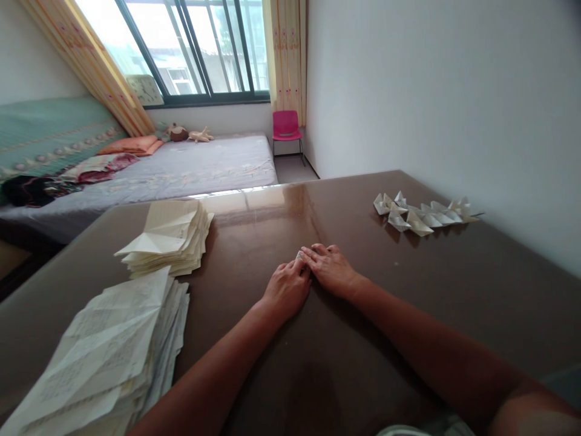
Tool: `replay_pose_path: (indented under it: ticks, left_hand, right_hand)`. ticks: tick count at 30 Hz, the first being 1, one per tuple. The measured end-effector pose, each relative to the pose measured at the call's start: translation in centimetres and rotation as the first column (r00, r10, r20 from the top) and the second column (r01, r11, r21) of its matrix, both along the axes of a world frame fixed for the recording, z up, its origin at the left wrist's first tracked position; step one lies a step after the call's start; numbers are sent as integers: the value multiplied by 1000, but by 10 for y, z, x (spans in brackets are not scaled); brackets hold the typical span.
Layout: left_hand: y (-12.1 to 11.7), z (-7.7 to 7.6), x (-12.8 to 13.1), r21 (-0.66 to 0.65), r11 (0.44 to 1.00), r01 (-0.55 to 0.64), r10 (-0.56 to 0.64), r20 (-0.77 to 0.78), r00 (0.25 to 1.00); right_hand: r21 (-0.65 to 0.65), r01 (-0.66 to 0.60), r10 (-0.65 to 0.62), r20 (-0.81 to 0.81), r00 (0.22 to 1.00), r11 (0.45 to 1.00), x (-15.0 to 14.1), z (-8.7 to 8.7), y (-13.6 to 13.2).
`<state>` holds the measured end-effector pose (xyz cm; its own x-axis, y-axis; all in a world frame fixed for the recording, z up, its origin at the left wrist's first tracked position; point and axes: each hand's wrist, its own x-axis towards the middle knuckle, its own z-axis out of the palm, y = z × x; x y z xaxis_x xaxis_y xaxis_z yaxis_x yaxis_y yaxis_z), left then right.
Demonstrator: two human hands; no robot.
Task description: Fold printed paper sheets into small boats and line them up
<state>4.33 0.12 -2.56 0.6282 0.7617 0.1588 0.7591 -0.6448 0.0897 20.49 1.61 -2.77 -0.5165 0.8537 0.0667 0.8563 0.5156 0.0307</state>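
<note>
Both hands meet over the middle of the brown table. A small piece of folded paper peeks out between them, mostly covered by fingers. My left hand is closed, its fingers curled against the paper. From the other side my right hand presses its fingers together on the same piece, near the left fingertips. How the paper is folded under the hands is hidden. Toward the right far side stands a group of several small folded paper boats, some of them nested in a row.
Two stacks of creased paper lie on the left: a cream stack farther off and a white written stack nearer. Behind the table are a bed and a pink chair. A white wall borders the right side.
</note>
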Motion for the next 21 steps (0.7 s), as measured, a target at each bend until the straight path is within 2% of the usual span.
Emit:
replay_pose_path:
  ticks: [6,9,11,15,18,21]
  left_hand:
    - [3,-5,-6,65,998,18,-21,38,999]
    - [13,-13,-11,37,999,-1,-7,200,980]
    - [22,-18,-14,-10,998,-59,59,326,944]
    - [32,-26,-17,-69,973,-220,229,397,889]
    - [32,-27,-17,-61,973,-221,227,385,895]
    - [31,-27,-16,-114,971,-211,239,429,871]
  right_hand:
    - [14,8,-6,-131,991,1000,10,-6,10]
    - [16,110,-101,-280,955,994,15,-13,16]
    - [16,148,-132,-357,925,989,16,-16,20]
    - [-30,96,-99,-450,887,995,17,-20,24]
    - [-103,49,-98,-558,824,994,17,-22,26]
    - [-244,-38,-149,-699,699,969,19,-21,27]
